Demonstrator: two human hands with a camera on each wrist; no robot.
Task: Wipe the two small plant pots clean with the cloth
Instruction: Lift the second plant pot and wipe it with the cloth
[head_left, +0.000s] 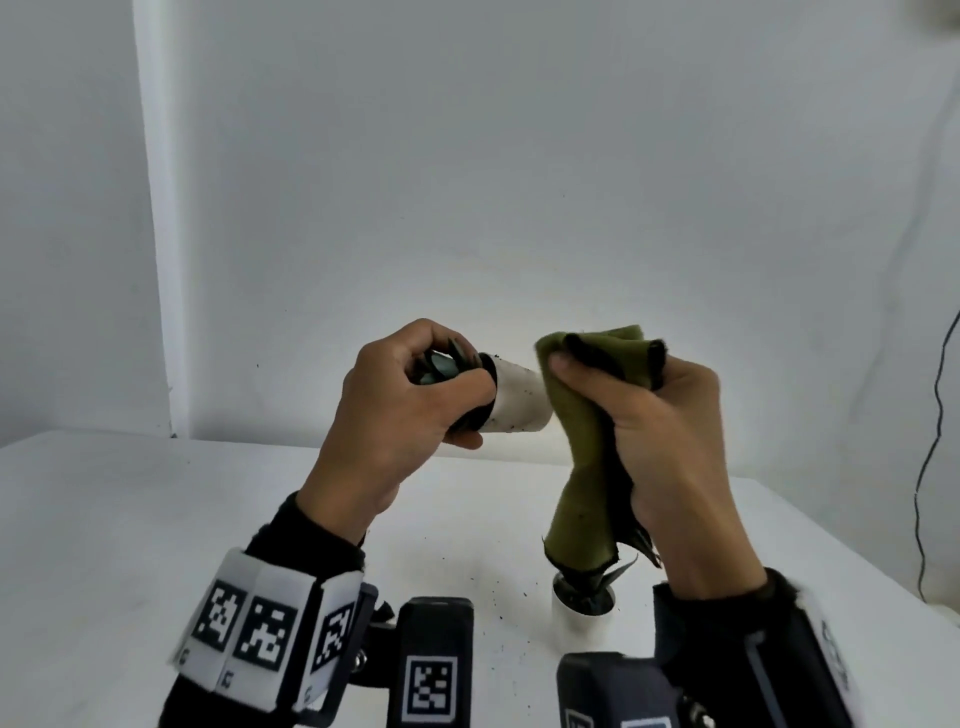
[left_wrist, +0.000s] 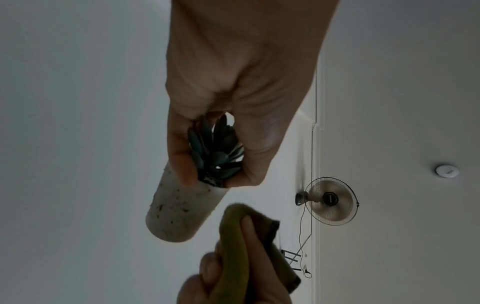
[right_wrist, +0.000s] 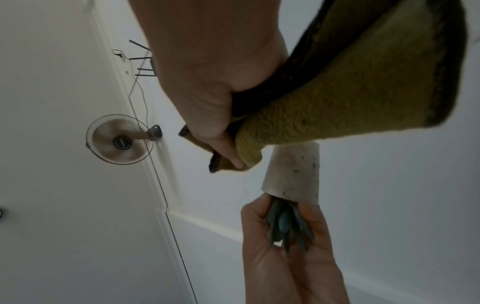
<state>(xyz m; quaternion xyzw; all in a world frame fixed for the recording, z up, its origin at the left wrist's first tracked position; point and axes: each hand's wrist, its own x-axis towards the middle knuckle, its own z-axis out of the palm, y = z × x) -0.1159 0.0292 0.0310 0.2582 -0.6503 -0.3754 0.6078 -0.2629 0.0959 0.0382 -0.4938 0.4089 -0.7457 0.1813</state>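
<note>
My left hand (head_left: 415, 395) grips a small white pot (head_left: 519, 400) by its rim and dark leaves, holding it on its side above the table, base pointing right. Dirt specks dot the pot (left_wrist: 176, 211) in the left wrist view. My right hand (head_left: 649, 426) clutches an olive-green cloth (head_left: 587, 441), bunched, with its upper fold against the pot's base. In the right wrist view the cloth (right_wrist: 350, 102) covers the base end of the pot (right_wrist: 293, 174). A second white pot (head_left: 584, 618) with a dark plant stands on the table under the cloth's hanging end.
The white table (head_left: 156, 519) carries scattered soil crumbs (head_left: 493, 587) near its front middle. White walls stand close behind. A black cable (head_left: 930, 467) hangs down the right wall. A wall fan (left_wrist: 330, 201) shows in both wrist views.
</note>
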